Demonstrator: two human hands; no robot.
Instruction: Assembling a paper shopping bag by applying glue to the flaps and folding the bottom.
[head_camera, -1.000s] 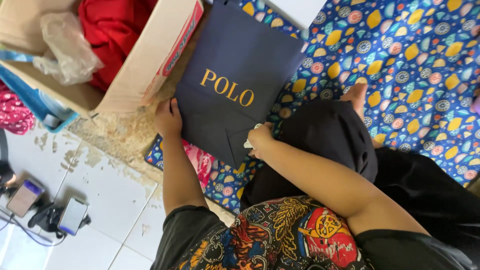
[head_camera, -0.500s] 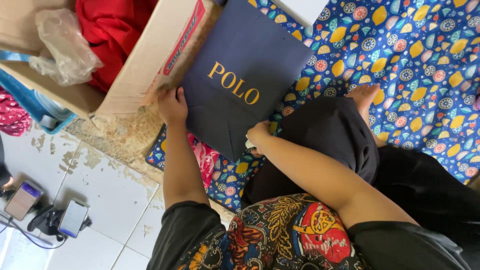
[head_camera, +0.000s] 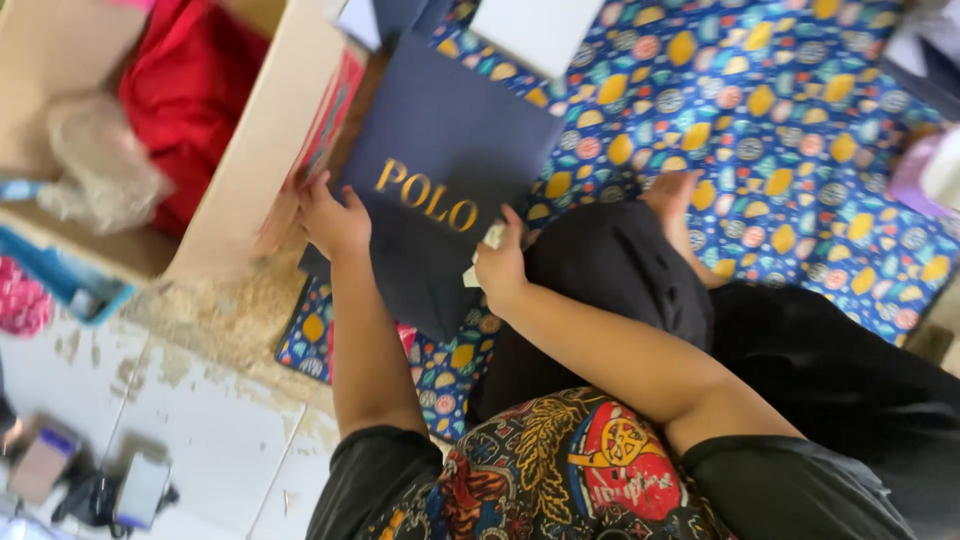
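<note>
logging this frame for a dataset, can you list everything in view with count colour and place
flat paper bag: 1, dark navy with gold lettering, lying on the mat in front of the person, under both hands
patterned mat: 1, blue with yellow and orange shapes, spread over the floor
cardboard box: 1, tan, open, left of the bag
red cloth: 1, red, inside the box
clear plastic wrap: 1, crumpled, inside the box at left
white sheet: 1, white, top edge on the mat
phones: 2 it seems, bottom left on the tiled floor
left hand: pressed on the bag's left edge
right hand: on the bag's right edge, fingers around a small white scrap
</note>
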